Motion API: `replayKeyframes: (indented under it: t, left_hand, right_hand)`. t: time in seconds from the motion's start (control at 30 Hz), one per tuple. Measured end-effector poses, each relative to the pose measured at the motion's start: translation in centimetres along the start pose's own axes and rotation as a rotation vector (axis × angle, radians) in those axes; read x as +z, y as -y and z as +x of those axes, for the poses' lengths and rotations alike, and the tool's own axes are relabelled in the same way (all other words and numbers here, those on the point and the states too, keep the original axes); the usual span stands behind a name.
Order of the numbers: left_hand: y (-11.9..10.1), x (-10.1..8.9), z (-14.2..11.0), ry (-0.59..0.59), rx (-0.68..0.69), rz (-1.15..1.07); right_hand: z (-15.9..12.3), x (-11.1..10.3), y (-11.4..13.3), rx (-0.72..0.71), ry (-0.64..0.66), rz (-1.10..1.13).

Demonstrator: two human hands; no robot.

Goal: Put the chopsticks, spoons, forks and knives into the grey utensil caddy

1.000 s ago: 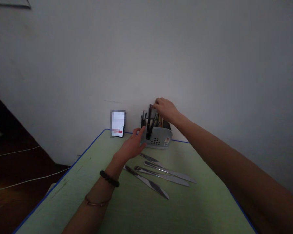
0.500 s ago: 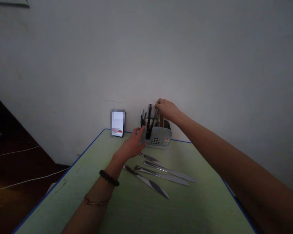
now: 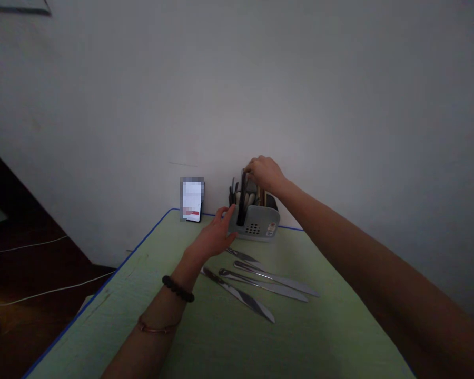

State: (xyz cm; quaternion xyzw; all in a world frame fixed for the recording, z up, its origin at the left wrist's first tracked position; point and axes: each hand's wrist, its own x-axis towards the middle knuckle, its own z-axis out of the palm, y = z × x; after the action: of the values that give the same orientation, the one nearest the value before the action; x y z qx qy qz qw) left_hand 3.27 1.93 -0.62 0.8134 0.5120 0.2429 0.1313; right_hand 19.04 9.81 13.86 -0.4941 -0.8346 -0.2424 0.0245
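A grey plastic cutlery holder (image 3: 260, 215) with round holes in its front stands against the wall, packed with several upright utensils. My left hand (image 3: 213, 235) rests against its left front corner, thumb and fingers spread apart. Over the holder, my right hand (image 3: 265, 172) has its fingertips closed at the top of a dark-handled utensil (image 3: 242, 197), whose lower end stays inside. In front of the holder lie several table knives (image 3: 266, 284), blades toward the right; one knife with a brown handle (image 3: 240, 296) is closest to me.
A phone (image 3: 192, 200) with a lit screen leans on the wall, left of the holder. The light green table (image 3: 142, 284) has a blue edge. White cables (image 3: 31, 295) run across the dark floor at the left.
My right hand has moved left, from a thin utensil at the holder's middle to the dark-handled one, and that thin utensil no longer leans up to it. My left hand stays put.
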Motion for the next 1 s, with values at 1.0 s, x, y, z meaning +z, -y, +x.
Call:
replayKeyframes:
  t: [1.0]
  left_hand:
    - [0.2, 0.2, 0.1, 0.002, 0.020, -0.018]
  right_hand:
    - [-0.6, 1.0, 0.1, -0.116, -0.064, -0.225]
